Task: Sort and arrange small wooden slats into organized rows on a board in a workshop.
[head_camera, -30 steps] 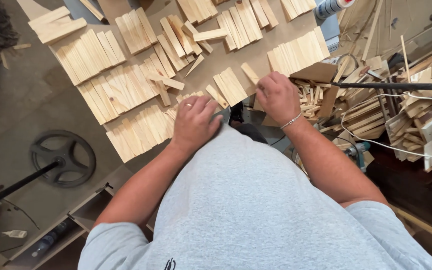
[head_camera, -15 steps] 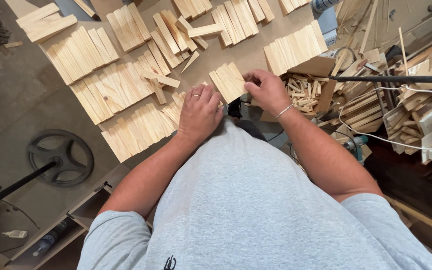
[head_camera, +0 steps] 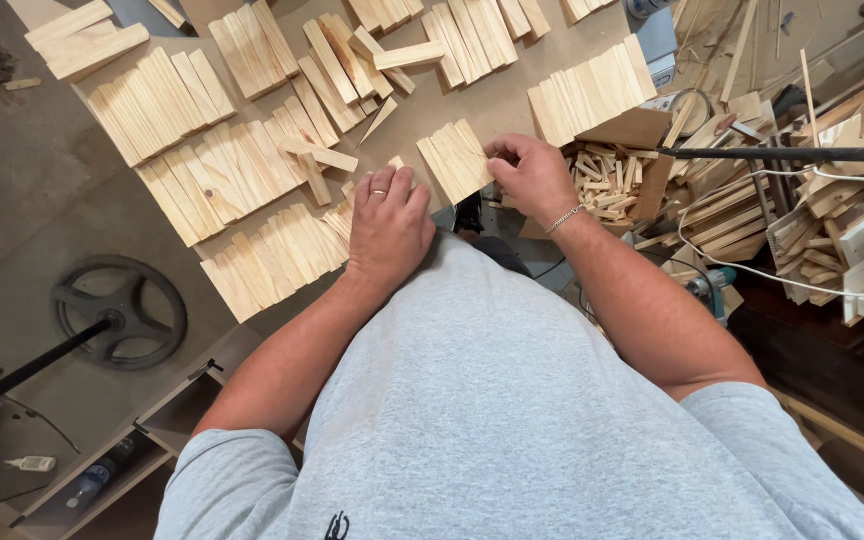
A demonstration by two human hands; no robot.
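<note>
Stack of about six pale wooden slats [head_camera: 457, 160] lies on the brown tabletop [head_camera: 512, 105]. Right hand [head_camera: 532, 175] pinches its right edge with curled fingers. Left hand [head_camera: 388, 222] rests flat, open, empty, beside it. One box of offcuts [head_camera: 607, 180] sits right.

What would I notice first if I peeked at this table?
Rows and rows of pale wooden slats lie side by side all over the brown table. Near its front edge, the right hand touches a small batch of slats, and the left hand, wearing a ring, rests flat beside it. To the right sits an open box of short wood offcuts.
</note>
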